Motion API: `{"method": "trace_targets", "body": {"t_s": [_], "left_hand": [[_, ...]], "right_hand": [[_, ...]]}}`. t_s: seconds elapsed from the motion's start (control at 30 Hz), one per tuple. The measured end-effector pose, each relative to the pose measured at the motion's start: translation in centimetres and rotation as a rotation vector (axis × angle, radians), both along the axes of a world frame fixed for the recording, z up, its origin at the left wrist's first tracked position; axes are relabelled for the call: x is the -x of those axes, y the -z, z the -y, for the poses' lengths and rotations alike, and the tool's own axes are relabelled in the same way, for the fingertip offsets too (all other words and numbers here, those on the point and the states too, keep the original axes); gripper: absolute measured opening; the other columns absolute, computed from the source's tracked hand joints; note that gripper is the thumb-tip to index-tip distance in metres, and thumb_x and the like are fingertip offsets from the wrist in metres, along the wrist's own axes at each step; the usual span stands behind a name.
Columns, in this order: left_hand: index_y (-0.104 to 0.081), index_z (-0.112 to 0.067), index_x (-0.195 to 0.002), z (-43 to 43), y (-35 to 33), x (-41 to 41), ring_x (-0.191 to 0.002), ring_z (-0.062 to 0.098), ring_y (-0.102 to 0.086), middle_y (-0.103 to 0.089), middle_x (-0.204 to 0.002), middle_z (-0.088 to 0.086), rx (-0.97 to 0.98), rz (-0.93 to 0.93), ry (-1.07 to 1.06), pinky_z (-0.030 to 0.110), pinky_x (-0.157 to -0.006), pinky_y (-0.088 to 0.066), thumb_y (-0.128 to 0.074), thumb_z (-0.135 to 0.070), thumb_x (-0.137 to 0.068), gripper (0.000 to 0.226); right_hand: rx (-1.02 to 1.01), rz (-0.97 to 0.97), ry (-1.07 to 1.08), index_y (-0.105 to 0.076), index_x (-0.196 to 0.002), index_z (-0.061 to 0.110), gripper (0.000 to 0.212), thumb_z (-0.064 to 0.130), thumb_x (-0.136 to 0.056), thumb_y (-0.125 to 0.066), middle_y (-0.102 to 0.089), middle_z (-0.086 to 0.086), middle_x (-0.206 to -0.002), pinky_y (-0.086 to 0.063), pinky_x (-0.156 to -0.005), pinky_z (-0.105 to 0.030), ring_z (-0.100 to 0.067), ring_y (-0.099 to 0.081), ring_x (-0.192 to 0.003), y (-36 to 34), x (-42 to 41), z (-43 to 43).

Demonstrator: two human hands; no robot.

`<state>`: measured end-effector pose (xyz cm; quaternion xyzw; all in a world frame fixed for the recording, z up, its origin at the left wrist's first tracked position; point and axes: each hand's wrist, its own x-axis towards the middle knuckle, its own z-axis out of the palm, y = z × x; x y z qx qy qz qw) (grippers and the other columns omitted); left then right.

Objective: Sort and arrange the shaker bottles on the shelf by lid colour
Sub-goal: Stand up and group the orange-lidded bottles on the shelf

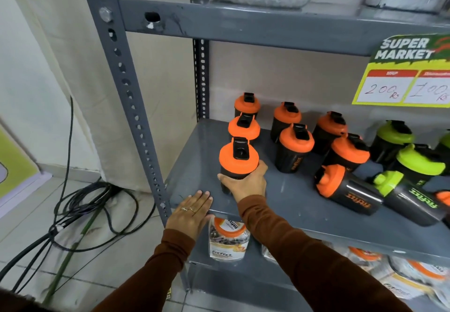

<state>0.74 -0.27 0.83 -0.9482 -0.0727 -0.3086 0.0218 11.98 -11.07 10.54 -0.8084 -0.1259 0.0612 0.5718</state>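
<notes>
My right hand grips an upright black shaker bottle with an orange lid at the front left of the grey shelf. Behind it stand two more orange-lidded bottles in a line, and several others stand to the right. One orange-lidded bottle lies on its side, with a green-lidded one lying beside it. Upright green-lidded bottles stand at the far right. My left hand rests flat on the shelf's front edge, fingers apart, holding nothing.
A slotted grey upright post frames the shelf's left side. A yellow-green price sign hangs from the shelf above. Packaged jars fill the shelf below. Black cables lie on the tiled floor to the left.
</notes>
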Motion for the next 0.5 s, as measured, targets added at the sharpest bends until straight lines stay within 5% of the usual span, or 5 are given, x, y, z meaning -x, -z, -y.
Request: {"method": "trace_targets", "body": {"t_s": [0.2, 0.3, 0.5], "left_hand": [[-0.072, -0.008, -0.094, 0.2, -0.9, 0.2, -0.088, 0.022, -0.069, -0.072, -0.097, 0.008, 0.052, -0.119, -0.041, 0.039, -0.067, -0.056, -0.007, -0.038, -0.099, 0.071], [-0.071, -0.007, -0.096, 0.5, -0.7, 0.2, -0.09, 0.023, -0.069, -0.072, -0.099, 0.009, 0.079, -0.155, -0.049, 0.034, -0.081, -0.052, -0.01, -0.039, -0.099, 0.069], [-0.055, -0.008, -0.113, 0.8, -0.8, 0.6, -0.097, 0.029, -0.066, -0.069, -0.106, 0.013, 0.099, -0.211, -0.133, 0.024, -0.113, -0.005, -0.011, -0.04, -0.099, 0.056]], "right_hand": [[0.032, 0.01, -0.043, -0.026, -0.131, 0.008, 0.101, 0.029, -0.054, -0.089, -0.051, -0.015, -0.129, -0.044, -0.098, -0.037, -0.032, -0.051, -0.117, 0.5, -0.1, 0.0], [0.039, 0.001, -0.067, -0.024, -0.131, 0.008, 0.105, 0.031, -0.052, -0.089, -0.05, -0.015, -0.13, -0.044, -0.099, -0.038, -0.032, -0.05, -0.118, 0.9, -0.1, 0.1], [0.105, 0.007, -0.203, -0.013, -0.14, 0.013, 0.119, 0.026, -0.05, -0.09, -0.036, -0.013, -0.144, -0.032, -0.111, -0.04, -0.029, -0.036, -0.132, 1.0, -1.0, 2.1]]}}
